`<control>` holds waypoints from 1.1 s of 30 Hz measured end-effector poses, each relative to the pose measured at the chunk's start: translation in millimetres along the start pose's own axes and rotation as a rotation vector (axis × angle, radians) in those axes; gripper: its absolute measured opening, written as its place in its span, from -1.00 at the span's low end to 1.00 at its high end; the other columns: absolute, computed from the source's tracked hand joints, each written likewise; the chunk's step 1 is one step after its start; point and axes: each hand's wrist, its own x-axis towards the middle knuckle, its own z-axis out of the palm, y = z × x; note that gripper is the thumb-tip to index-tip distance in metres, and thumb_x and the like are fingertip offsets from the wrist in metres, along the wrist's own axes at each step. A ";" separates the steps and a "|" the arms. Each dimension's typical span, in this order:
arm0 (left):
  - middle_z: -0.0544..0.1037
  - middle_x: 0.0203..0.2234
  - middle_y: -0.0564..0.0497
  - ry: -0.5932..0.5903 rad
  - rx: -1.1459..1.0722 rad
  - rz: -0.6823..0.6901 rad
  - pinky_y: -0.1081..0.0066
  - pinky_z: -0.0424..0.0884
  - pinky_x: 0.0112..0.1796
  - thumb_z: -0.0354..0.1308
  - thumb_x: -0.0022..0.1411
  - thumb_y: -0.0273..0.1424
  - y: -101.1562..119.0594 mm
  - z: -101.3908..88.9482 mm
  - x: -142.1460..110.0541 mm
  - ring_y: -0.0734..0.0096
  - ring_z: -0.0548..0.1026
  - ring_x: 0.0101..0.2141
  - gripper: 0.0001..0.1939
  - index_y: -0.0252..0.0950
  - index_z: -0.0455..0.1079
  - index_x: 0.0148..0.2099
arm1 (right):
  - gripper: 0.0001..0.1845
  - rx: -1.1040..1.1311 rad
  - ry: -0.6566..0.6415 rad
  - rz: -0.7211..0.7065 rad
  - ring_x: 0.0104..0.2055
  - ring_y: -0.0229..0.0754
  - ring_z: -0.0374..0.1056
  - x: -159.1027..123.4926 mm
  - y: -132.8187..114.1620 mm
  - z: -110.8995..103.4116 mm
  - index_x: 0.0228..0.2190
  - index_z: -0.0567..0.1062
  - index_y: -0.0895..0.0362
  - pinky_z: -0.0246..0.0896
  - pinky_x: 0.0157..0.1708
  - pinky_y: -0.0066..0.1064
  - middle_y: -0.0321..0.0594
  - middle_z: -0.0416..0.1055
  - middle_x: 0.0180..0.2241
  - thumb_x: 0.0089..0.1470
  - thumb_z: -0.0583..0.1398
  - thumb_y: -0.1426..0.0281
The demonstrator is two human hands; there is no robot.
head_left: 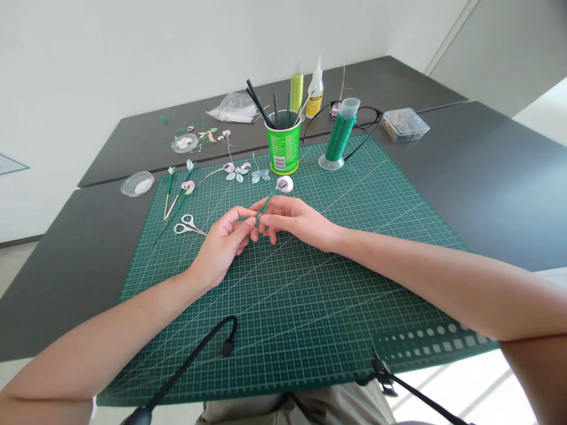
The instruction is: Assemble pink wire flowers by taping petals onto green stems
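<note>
Over the middle of the green cutting mat (310, 295), my left hand (221, 242) and my right hand (295, 221) meet, fingers pinched together. Both grip a thin green-wrapped stem (267, 202) that slants up to the right and ends in a small pink and white flower (284, 184). My left fingertips hold the stem's lower end. My right fingers close on it just beside them.
Small scissors (188, 225) lie left of my hands. Other stemmed flowers (237, 171) lie further back, with a green cup of tools (282, 144), a green wire spool (339, 136), a glue bottle (315, 88), glasses (367, 115), a clear box (404, 125) and two small dishes (137, 184).
</note>
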 end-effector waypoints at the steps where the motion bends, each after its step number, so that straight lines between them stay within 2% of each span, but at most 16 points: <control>1: 0.42 -0.53 0.14 -0.008 0.006 0.001 0.51 -0.05 -0.61 0.29 0.33 -0.22 -0.1 0.4 0.1 0.60 0.15 -0.61 -0.79 -0.24 0.43 -0.17 | -0.82 0.006 0.002 0.027 -0.55 -0.35 0.38 -0.3 -1.8 -0.4 -0.08 0.49 0.18 0.43 -0.39 -0.39 -0.36 0.51 -0.40 0.27 0.23 0.43; 5: 0.42 -0.54 0.15 -0.020 0.016 0.003 0.49 -0.05 -0.61 0.30 0.32 -0.21 -0.3 0.4 0.9 0.58 0.14 -0.62 -0.79 -0.23 0.43 -0.17 | -0.83 -0.008 0.048 0.097 -0.69 -0.43 0.20 -1.1 -9.0 -4.4 -0.12 0.52 0.17 0.38 -0.54 -0.44 -0.43 0.45 -0.46 0.24 0.20 0.49; 9: 0.43 -0.54 0.15 -0.021 0.006 0.021 0.48 -0.03 -0.60 0.30 0.31 -0.19 -0.5 -2.6 2.4 0.59 0.12 -0.63 -0.78 -0.22 0.43 -0.16 | -0.86 0.064 0.134 0.134 -0.66 -0.45 0.16 2.3 -7.8 -10.5 -0.20 0.52 0.15 0.45 -0.43 -0.41 -0.39 0.48 -0.41 0.15 0.28 0.48; 12: 0.44 -0.53 0.14 -0.017 -0.012 0.022 0.48 -0.03 -0.60 0.30 0.31 -0.20 0.1 -4.7 3.7 0.59 0.11 -0.63 -0.77 -0.22 0.45 -0.13 | -0.82 0.086 0.250 0.096 -0.52 -0.41 0.27 6.6 -2.7 -13.6 -0.26 0.50 0.14 0.47 -0.21 -0.33 -0.34 0.47 -0.32 0.04 0.34 0.47; 16: 0.44 -0.52 0.14 -0.023 -0.040 0.008 0.48 -0.05 -0.59 0.30 0.33 -0.22 1.1 -5.2 4.5 0.60 0.11 -0.62 -0.79 -0.24 0.46 -0.12 | -0.76 0.015 0.460 -0.079 -0.21 -0.28 0.36 9.0 2.6 -14.2 -0.25 0.47 0.11 0.34 0.00 -0.31 -0.29 0.46 -0.19 -0.02 0.34 0.44; 20: 0.43 -0.52 0.14 -0.033 -0.049 -0.003 0.48 -0.06 -0.58 0.30 0.33 -0.24 1.4 -4.5 4.5 0.60 0.10 -0.61 -0.80 -0.26 0.47 -0.12 | -0.68 -0.035 0.519 -0.173 -0.09 -0.20 0.38 6.4 3.9 -12.0 -0.20 0.37 0.05 0.29 0.11 -0.24 -0.25 0.47 -0.09 0.00 0.32 0.40; 25: 0.44 -0.52 0.13 -0.037 -0.063 -0.014 0.48 -0.06 -0.58 0.31 0.33 -0.24 1.5 -5.2 4.7 0.60 0.11 -0.62 -0.79 -0.26 0.48 -0.13 | -0.50 -0.162 0.611 -0.261 0.15 -0.11 0.41 2.8 2.0 -9.8 0.03 0.38 0.04 0.20 0.33 -0.14 -0.11 0.48 0.09 0.04 0.31 0.44; 27: 0.44 -0.52 0.13 -0.043 -0.068 -0.014 0.49 -0.05 -0.58 0.31 0.33 -0.24 1.3 -5.9 4.9 0.61 0.12 -0.61 -0.79 -0.27 0.48 -0.13 | -0.47 -0.146 0.608 -0.263 0.19 -0.08 0.41 2.5 0.3 -10.5 0.09 0.39 0.05 0.20 0.35 -0.10 -0.08 0.50 0.12 0.07 0.30 0.43; 29: 0.45 -0.51 0.13 -0.048 -0.071 -0.014 0.51 -0.03 -0.57 0.31 0.34 -0.25 1.0 -6.7 5.0 0.63 0.14 -0.61 -0.78 -0.29 0.47 -0.13 | -0.45 -0.102 0.546 -0.218 0.22 -0.06 0.41 2.8 -0.6 -11.5 0.12 0.40 0.05 0.17 0.38 -0.05 -0.10 0.54 0.11 0.08 0.28 0.44; 33: 0.47 -0.50 0.14 -0.057 -0.083 -0.006 0.55 -0.02 -0.57 0.30 0.36 -0.25 -0.4 -7.7 5.1 0.67 0.16 -0.61 -0.78 -0.31 0.46 -0.12 | -0.41 0.080 0.299 -0.045 0.24 -0.04 0.42 4.5 2.4 -10.5 0.13 0.43 0.06 0.13 0.43 0.00 -0.09 0.56 0.12 0.04 0.27 0.50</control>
